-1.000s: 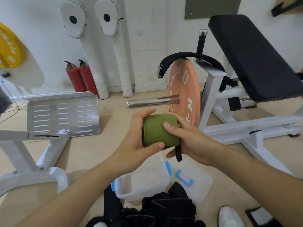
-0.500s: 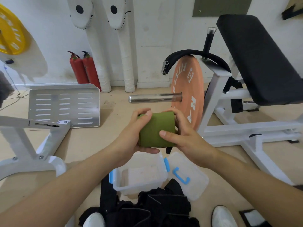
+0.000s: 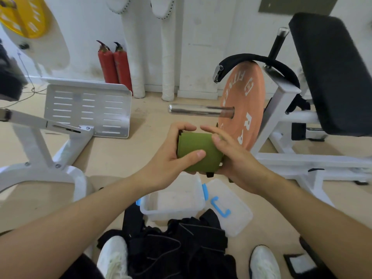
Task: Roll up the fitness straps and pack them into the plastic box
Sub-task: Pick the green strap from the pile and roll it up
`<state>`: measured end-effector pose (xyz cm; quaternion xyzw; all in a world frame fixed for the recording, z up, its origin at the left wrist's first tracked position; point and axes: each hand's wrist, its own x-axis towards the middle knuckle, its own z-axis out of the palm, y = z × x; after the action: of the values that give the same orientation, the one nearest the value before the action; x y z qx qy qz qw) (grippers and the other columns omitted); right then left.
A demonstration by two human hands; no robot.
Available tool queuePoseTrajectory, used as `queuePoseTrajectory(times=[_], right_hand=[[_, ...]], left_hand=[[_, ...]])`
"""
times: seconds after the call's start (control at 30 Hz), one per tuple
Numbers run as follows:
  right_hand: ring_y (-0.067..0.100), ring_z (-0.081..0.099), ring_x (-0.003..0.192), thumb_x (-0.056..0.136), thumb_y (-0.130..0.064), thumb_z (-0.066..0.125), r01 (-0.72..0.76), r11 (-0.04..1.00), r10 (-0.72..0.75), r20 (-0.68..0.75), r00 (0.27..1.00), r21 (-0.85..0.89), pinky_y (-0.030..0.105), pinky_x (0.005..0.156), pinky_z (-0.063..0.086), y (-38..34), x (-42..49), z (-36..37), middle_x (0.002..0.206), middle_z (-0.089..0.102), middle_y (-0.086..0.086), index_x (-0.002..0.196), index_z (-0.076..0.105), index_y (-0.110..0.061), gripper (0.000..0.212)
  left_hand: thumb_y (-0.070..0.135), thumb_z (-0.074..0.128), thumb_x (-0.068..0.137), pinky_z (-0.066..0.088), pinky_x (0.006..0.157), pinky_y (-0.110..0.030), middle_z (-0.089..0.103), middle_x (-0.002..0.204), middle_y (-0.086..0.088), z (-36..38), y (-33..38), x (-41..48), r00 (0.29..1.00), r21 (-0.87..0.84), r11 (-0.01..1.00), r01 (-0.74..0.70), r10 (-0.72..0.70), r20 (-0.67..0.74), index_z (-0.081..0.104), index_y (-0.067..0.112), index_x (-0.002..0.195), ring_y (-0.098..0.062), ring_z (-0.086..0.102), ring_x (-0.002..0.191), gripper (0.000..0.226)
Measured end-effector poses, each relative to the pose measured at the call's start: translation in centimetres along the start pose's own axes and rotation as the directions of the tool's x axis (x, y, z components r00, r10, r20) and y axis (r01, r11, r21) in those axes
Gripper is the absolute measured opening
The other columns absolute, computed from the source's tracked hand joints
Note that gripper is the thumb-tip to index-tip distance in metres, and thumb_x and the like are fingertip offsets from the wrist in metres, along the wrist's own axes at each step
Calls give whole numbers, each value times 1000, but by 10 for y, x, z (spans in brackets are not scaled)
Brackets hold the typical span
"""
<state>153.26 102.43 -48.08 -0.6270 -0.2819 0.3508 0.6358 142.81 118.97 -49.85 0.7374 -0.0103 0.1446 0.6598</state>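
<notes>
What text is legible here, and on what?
"FITNE": upper rim of the orange weight plate; no letters legible after that.
"RA": lower part of the same plate; the rest is hidden behind the right hand.
Boxed logo on that plate: too small to read.
White marks on the yellow plate: blurred, unreadable.
Green strap roll and fire extinguishers: no readable text.

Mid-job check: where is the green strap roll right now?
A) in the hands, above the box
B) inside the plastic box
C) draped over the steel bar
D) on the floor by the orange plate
A: the left hand grips the green roll, the right hand touches its far end, and the box sits open on the floor beneath.
</notes>
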Motion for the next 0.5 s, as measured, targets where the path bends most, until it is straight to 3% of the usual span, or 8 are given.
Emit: queuePoseTrajectory(times=[0.1,0.2,0.37,0.43,0.5], right_hand=[[30,66,117,91,-40,59,-97,995,94,102,990,23,48,84,60,1,-6,-5,137,58,9,135,59,-28,46],[34,68,113,86,-23,74,-67,997,70,154,986,-28,45,83,59,6,-11,-4,134,56,18,131,62,-22,47],[30,64,115,74,-11,84,68,980,-46,120,992,-188,52,92,58,19,-19,3,127,61,8,128,65,-22,58],[26,62,118,70,-11,88,132,945,-91,147,985,-299,50,94,58,22,-24,7,128,61,0,128,64,-25,64],[26,58,123,68,-9,89,168,919,-99,203,974,-356,51,92,58,25,-29,11,131,59,-2,129,63,-25,68]], left_hand=[[19,73,88,61,79,-45,52,117,11,-6,-7,-10,988,159,976,-149,141,63,40,18,130,-17,59,104,53],[24,75,89,57,83,-44,52,119,-4,-11,-10,-21,975,235,950,-207,180,131,44,17,128,-26,56,105,50],[42,60,91,54,78,-30,60,105,3,-18,-1,-34,994,69,992,105,-107,32,63,22,115,-16,58,91,31],[39,62,87,56,74,-28,64,109,-2,-24,1,-37,960,-12,960,279,-278,42,65,20,112,-15,64,90,32],[39,66,85,57,74,-31,67,117,-10,-31,-2,-40,889,-39,897,441,-431,154,65,20,119,-20,68,95,39]])
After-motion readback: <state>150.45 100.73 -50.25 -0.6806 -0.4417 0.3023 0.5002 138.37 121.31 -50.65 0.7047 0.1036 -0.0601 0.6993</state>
